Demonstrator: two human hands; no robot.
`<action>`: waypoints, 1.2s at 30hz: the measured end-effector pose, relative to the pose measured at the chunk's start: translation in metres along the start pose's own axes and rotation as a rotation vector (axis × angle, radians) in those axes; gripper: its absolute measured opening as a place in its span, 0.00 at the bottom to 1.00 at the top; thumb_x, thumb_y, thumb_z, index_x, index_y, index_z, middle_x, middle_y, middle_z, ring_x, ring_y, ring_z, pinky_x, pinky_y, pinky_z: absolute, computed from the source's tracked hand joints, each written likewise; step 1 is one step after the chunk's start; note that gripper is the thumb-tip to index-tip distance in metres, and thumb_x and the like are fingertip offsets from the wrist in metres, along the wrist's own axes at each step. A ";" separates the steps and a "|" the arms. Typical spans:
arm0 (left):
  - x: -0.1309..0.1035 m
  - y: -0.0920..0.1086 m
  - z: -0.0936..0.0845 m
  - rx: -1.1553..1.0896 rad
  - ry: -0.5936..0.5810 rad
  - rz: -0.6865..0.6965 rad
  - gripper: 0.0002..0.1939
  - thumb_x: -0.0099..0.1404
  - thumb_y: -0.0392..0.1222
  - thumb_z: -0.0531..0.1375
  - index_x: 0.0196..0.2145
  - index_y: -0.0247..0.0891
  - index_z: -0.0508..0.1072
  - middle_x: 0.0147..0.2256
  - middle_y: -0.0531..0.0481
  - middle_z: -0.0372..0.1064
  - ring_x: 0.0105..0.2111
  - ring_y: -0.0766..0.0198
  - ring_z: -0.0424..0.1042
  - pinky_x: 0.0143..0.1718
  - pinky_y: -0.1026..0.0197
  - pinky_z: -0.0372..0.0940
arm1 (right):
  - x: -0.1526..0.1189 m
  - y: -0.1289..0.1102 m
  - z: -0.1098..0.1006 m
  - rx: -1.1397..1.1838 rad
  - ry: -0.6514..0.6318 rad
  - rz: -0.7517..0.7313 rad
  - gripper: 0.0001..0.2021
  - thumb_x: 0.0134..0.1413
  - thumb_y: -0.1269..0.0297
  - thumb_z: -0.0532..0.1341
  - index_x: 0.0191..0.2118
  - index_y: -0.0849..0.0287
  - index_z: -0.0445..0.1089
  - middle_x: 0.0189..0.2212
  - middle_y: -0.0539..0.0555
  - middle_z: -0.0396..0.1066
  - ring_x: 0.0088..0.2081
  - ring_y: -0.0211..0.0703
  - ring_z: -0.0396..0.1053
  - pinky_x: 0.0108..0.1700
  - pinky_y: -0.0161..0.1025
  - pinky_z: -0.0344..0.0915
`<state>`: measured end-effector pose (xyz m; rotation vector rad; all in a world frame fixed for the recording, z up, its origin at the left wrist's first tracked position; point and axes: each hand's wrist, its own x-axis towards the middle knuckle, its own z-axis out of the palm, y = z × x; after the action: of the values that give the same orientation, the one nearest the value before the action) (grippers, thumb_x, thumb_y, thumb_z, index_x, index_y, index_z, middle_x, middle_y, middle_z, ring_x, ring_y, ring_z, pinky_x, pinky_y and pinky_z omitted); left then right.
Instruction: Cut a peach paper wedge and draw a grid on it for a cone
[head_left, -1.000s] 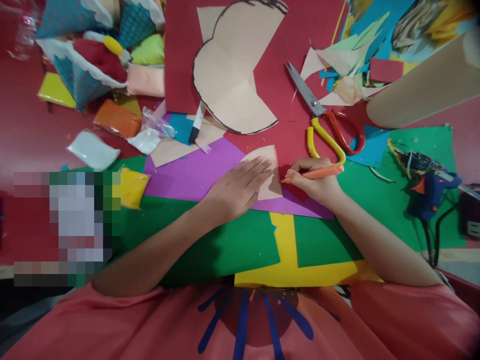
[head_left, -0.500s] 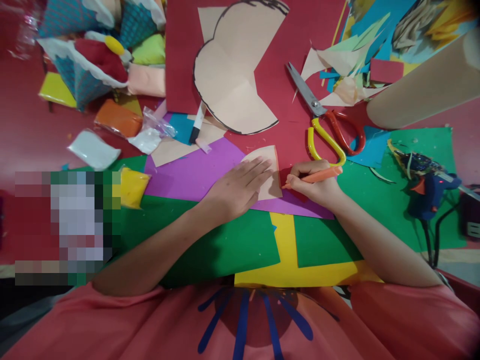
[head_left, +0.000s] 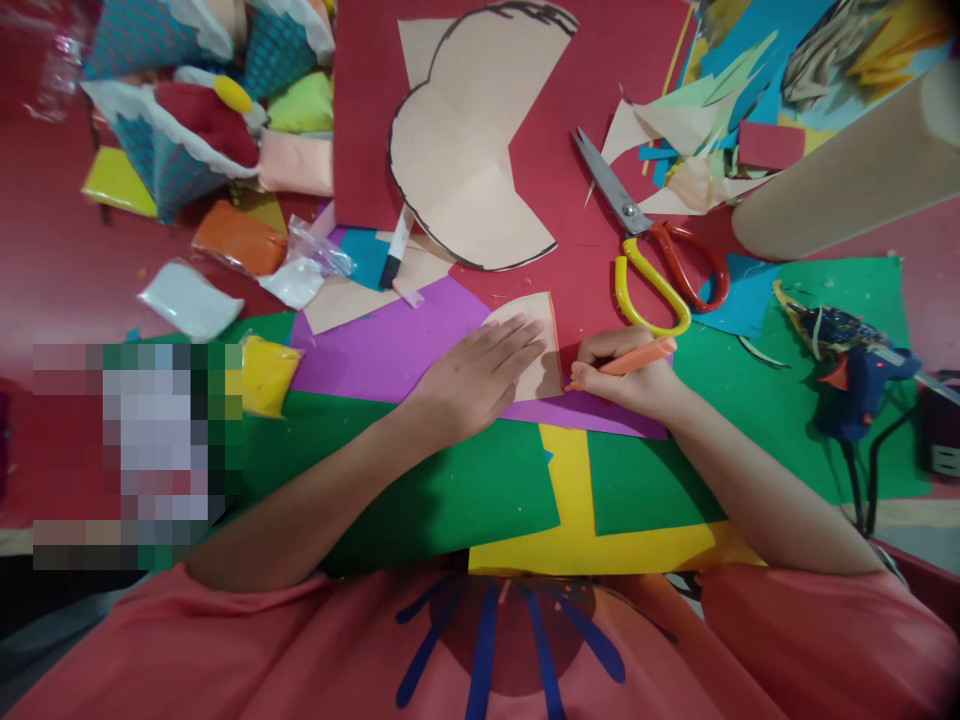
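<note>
My left hand (head_left: 480, 375) lies flat with fingers stretched over a small cream paper piece (head_left: 544, 350), which has an orange line along its right edge. Under that piece is a purple sheet (head_left: 360, 350). Closed round an orange marker (head_left: 641, 356), my right hand (head_left: 626, 375) holds the tip at the piece's lower right corner. Above my hands, a large cream paper shape (head_left: 457, 150) with a black outline rests on red paper (head_left: 360, 120). Open scissors (head_left: 630, 212) with one yellow and one red handle lie above my right hand.
A blue glue gun (head_left: 862, 390) stands on green paper at the right, below a cream roll (head_left: 847, 170). Paper scraps (head_left: 690, 120) lie at the upper right. Clay packets (head_left: 240, 237) and blue cones (head_left: 172, 160) fill the upper left. A black-capped marker (head_left: 396, 250) is near the cream shape.
My right hand has moved slightly down with the orange marker, whose tip is now lower, at the small piece's bottom corner. My left hand stays in place on the paper.
</note>
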<state>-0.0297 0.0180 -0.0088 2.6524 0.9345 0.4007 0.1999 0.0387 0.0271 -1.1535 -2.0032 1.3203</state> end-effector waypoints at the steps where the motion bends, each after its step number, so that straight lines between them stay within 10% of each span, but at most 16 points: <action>1: 0.000 0.000 0.000 0.000 -0.004 -0.002 0.25 0.71 0.32 0.46 0.64 0.31 0.56 0.66 0.40 0.54 0.68 0.54 0.49 0.67 0.48 0.50 | 0.000 0.000 0.000 0.002 -0.006 -0.003 0.14 0.49 0.68 0.57 0.16 0.59 0.57 0.14 0.46 0.57 0.18 0.29 0.51 0.21 0.32 0.49; 13: 0.001 0.001 0.000 0.000 -0.027 -0.032 0.25 0.71 0.33 0.47 0.64 0.33 0.57 0.66 0.41 0.55 0.67 0.55 0.51 0.67 0.48 0.51 | 0.000 -0.001 -0.003 0.056 -0.043 0.055 0.14 0.48 0.68 0.58 0.16 0.59 0.59 0.13 0.46 0.59 0.18 0.30 0.53 0.20 0.32 0.48; 22: 0.000 0.005 -0.002 0.017 -0.012 -0.011 0.25 0.71 0.33 0.47 0.65 0.33 0.56 0.65 0.41 0.55 0.67 0.55 0.51 0.66 0.49 0.52 | 0.003 0.009 -0.002 0.345 0.354 0.111 0.11 0.52 0.60 0.62 0.24 0.59 0.69 0.17 0.47 0.67 0.18 0.33 0.63 0.22 0.33 0.60; 36: 0.002 0.022 -0.017 0.019 -0.012 0.202 0.19 0.72 0.38 0.52 0.58 0.31 0.67 0.57 0.39 0.68 0.60 0.54 0.65 0.60 0.51 0.63 | 0.004 0.003 0.003 0.173 0.379 0.125 0.11 0.54 0.57 0.64 0.28 0.59 0.68 0.22 0.49 0.69 0.23 0.34 0.64 0.25 0.35 0.60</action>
<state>-0.0222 0.0058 0.0154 2.7736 0.6711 0.4223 0.1973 0.0409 0.0226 -1.3472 -1.5397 1.2000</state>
